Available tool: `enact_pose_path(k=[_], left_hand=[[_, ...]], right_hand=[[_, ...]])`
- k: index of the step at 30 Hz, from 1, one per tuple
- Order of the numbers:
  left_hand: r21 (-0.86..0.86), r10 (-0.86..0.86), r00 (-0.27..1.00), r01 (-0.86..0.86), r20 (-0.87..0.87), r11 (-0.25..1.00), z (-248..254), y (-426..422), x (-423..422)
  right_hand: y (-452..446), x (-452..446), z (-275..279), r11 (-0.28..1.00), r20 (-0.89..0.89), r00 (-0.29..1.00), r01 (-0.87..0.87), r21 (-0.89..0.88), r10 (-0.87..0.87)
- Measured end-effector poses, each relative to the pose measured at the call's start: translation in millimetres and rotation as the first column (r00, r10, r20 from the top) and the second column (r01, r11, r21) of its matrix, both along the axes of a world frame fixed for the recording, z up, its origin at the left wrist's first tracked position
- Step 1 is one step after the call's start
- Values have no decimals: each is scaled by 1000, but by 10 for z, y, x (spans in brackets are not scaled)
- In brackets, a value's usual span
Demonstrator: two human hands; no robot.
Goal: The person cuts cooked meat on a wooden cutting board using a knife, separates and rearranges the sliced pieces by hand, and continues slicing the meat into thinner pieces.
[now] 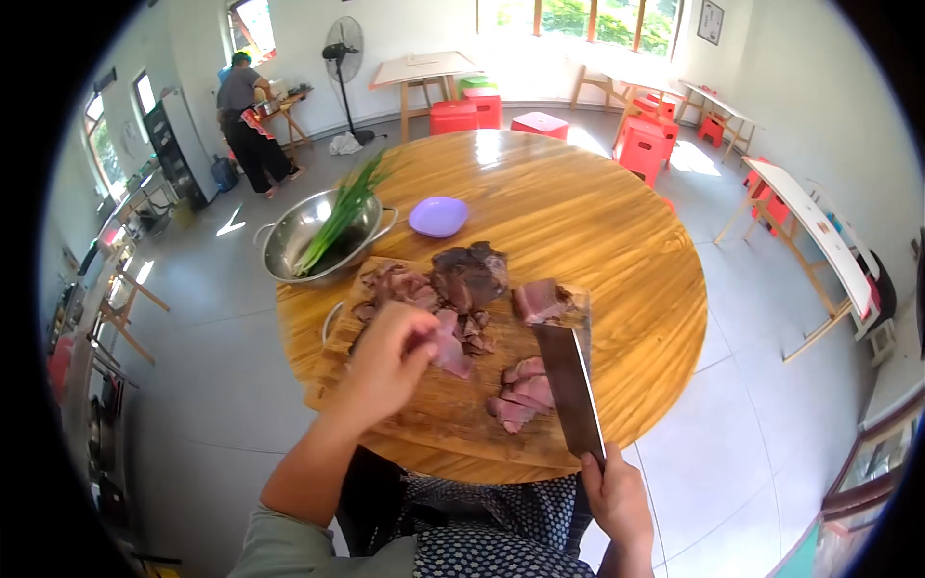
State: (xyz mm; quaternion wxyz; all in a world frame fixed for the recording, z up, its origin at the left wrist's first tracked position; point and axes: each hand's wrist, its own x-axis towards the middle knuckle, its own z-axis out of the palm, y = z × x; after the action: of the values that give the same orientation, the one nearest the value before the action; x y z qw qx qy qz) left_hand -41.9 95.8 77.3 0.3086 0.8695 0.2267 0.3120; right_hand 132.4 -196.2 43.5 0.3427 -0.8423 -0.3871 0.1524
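Note:
My right hand [617, 496] is wrapped round the handle of a cleaver [571, 390]. Its broad blade points away from me over the right side of a wooden cutting board [414, 414]. Left of the blade lie several slices of meat [521, 393], and a thick piece of meat [541, 301] sits beyond its tip. My left hand [390, 356] is over the board's left part with its fingers curled in. A flat meat slice [451, 349] is right at its fingertips; whether they grip it is hidden. Behind are a large dark chunk of meat [469, 275] and a cut pile [400, 286].
The board rests on a round wooden table [636, 250]. At its far left, a steel bowl [289, 236] holds green onions [339, 222], with a purple plate [438, 217] beside it. Another person [249, 120] stands at a side table near a fan [343, 58]. Red stools [641, 144] stand beyond.

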Motion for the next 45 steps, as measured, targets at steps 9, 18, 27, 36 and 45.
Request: enact_pose_path(k=[9,18,27,36,45], left_hand=[[38,-207,952,221,-224,974,-434,-480,347],[-48,-223,947,218,-232,975,-636,-669,463],[-106,-195,944,172,-268,979,-582,-665,461],[-125,-330,918,309,-219,943,-481,-345,977],[-174,-371,807,328,-459,929,-489,-184,1210]], right_hand=[[-56,9,-220,987,-140,987,93,128,-74],[-106,46,-257,989,-156,987,61,137,-39],[-217,53,-264,958,-419,905,174,228,-65],[-290,69,-325,924,-523,849,256,283,-75],[-206,-1,-337,934,-476,877,226,277,-71]])
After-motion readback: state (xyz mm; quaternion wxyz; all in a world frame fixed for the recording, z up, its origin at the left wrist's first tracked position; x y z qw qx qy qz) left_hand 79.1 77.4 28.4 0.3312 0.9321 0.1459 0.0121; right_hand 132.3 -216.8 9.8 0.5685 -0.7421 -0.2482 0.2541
